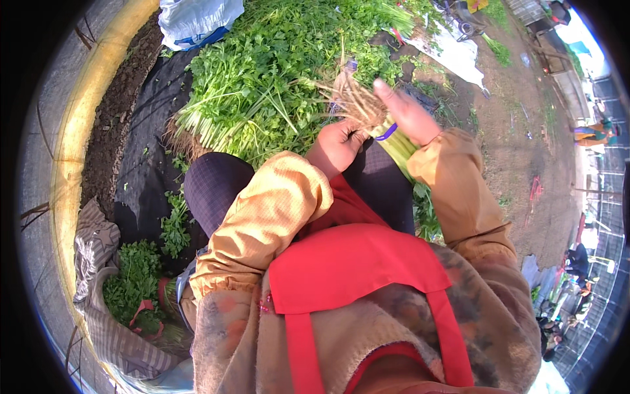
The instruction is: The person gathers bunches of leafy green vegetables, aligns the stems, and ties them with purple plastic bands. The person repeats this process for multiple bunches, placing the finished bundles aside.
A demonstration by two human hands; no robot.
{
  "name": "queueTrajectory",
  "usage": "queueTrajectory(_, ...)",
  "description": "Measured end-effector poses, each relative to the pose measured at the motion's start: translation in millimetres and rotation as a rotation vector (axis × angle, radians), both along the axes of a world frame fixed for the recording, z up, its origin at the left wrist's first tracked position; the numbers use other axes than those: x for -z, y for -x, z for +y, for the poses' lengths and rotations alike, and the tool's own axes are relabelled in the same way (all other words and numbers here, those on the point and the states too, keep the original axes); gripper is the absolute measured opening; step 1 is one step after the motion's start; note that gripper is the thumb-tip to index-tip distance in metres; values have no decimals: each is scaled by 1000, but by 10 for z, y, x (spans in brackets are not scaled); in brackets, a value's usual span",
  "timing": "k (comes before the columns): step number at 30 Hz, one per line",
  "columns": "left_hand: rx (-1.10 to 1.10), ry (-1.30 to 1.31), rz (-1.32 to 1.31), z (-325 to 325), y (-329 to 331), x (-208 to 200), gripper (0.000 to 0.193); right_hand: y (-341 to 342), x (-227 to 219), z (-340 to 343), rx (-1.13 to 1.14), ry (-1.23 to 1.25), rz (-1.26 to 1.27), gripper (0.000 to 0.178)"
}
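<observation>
A bunch of celery (396, 152) with pale roots lies slantwise over my knees, roots pointing up and left. A purple band (387, 132) wraps its stalks just below the roots. My left hand (338, 146) is closed at the bunch's left side, fingers curled in by the band. My right hand (408, 113) is held along the other side, stretched out beside the roots; part of it is hidden. Ahead of me lies a large heap of leafy celery (262, 79), with its roots toward the left.
A white plastic bag (200, 23) sits at the heap's far left. Black ground sheet (151, 148) borders it. At lower left, a grey patterned cloth (125, 345) surrounds more banded greens (134, 282). A white sheet (453, 49) lies far right on bare soil (518, 151). Another person (596, 131) is at far right.
</observation>
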State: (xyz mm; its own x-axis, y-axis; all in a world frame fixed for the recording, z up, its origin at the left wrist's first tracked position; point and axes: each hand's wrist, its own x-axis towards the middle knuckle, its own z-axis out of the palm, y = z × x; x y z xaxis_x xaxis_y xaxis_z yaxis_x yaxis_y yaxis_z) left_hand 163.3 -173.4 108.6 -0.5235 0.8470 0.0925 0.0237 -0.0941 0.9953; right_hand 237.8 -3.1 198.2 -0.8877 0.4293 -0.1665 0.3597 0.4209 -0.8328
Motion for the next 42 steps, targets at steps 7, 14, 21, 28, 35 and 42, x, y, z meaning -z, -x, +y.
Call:
queueTrajectory(7, 18, -110, -4, 9, 15, 162, 22, 27, 173, -109, 48, -143, 84, 56)
queueTrajectory(14, 90, 143, -103, -13, 84, 81, 20, -348, 129, 45, 169, 317, 343, 33)
queueTrajectory(21, 72, 86, -135, -18, 26, 81, 17, -699, 156, -652, 170, -723, 126, 80)
queueTrajectory(28, 221, 203, -220, -175, -88, -546, 39, -449, 143, -110, 218, -655, -55, 66)
queueTrajectory(35, 295, 198, -400, -479, -224, -1113, 42, -579, -209, 333, -176, -172, -231, 64)
queueTrajectory(42, 288, 182, -442, -553, -299, -919, 39, -693, 62, -56, -60, -694, 350, 63)
